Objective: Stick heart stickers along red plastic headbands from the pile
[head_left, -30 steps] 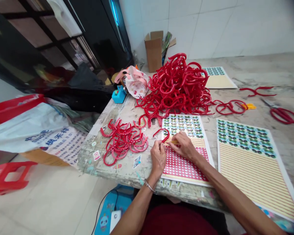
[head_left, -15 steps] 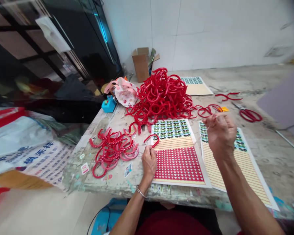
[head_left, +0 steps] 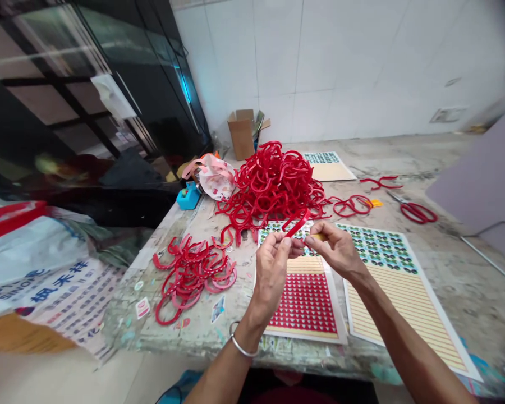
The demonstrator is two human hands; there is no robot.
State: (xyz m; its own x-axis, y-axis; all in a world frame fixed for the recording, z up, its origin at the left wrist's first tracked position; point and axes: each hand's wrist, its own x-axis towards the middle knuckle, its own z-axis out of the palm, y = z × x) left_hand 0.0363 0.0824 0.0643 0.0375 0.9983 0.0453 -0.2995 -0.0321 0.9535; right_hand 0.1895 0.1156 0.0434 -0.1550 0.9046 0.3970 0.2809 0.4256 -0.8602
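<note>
Several red headbands (head_left: 198, 276) lie heaped on the left of the table (head_left: 244, 286). Right of them, the left hand (head_left: 273, 255) pinches a single headband (head_left: 297, 225) above the near sticker sheet (head_left: 305, 306). Close beside it, the right hand (head_left: 336, 247) pinches a small yellow piece (head_left: 318, 237). Farther right lie another sticker sheet (head_left: 404, 303) and red-handled scissors (head_left: 413, 210).

Over on the left I can see a white sack (head_left: 54, 287) with blue writing (head_left: 64, 273) on it, where the letters SINO (head_left: 7, 290) sit beside the big Chinese signs 枫禾祥, but the rows of little writing (head_left: 73, 308) below are too fuzzy to read.
</note>
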